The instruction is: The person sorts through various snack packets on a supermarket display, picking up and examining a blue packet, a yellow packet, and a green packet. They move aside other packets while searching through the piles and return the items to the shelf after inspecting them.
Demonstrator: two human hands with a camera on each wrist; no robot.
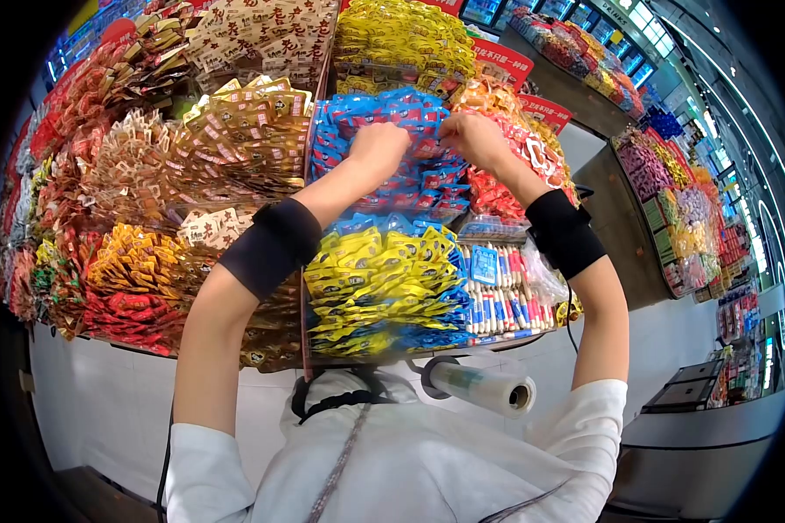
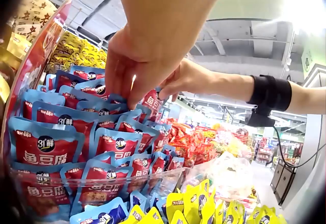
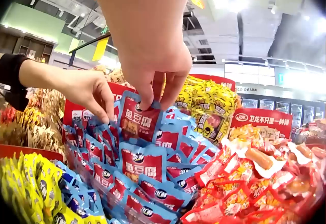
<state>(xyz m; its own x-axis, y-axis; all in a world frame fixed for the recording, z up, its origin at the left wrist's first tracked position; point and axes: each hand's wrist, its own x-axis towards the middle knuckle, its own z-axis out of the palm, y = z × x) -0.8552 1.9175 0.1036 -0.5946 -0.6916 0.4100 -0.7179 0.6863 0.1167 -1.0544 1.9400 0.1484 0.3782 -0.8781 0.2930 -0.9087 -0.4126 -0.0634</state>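
My right hand (image 3: 158,76) pinches the top edge of a blue-bordered red snack packet (image 3: 139,121). This packet faces the right wrist camera, upright above a pile of matching packets (image 3: 142,163). To its left, my left hand (image 3: 96,91) reaches down with bent fingers, fingertips right at the tops of other packets. From the left wrist view, the left hand (image 2: 142,61) hangs over the pile, its thumb and fingers apart at the tips; I cannot tell if it grips a packet. Both hands are close together over the blue section in the head view.
Yellow packets (image 1: 375,288) fill the section nearer the body, beside white and blue sticks (image 1: 506,301). Red-wrapped snacks (image 3: 229,198) lie right of the pile. A clear bin wall (image 2: 112,180) fronts the blue packets. A plastic bag roll (image 1: 480,388) juts out at the counter's front.
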